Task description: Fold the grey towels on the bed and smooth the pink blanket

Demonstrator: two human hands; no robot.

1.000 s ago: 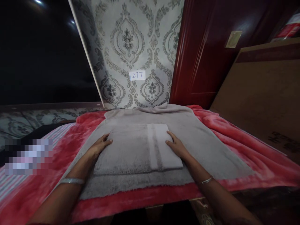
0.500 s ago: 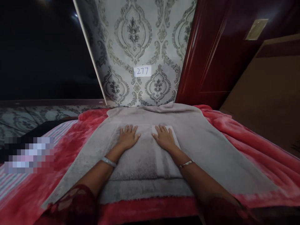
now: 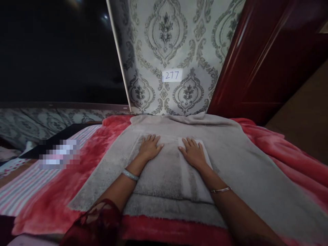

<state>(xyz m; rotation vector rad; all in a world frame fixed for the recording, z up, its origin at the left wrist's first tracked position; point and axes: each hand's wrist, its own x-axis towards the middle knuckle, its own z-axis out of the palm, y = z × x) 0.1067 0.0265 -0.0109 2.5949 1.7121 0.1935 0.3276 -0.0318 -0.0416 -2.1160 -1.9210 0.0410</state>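
A folded grey towel (image 3: 164, 174) with a pale striped band along its right side lies on a larger spread grey cloth (image 3: 238, 177). Flat on the towel's upper left part rests my left hand (image 3: 149, 147), fingers spread. My right hand (image 3: 194, 152) lies palm down over the pale band near the upper right corner, its fingers also apart. Neither hand grips anything. The surface under both palms is hidden.
A red blanket (image 3: 89, 164) lies beneath the grey cloth. Striped fabric (image 3: 33, 181) and a blurred-out item (image 3: 60, 154) are at the left. Behind stand a dark screen (image 3: 58, 54), a patterned wall with a "277" label (image 3: 172, 75) and a dark red door (image 3: 246, 68).
The whole view has turned left, so everything appears further right. Both hands stay spread flat at about the same places on the towel.
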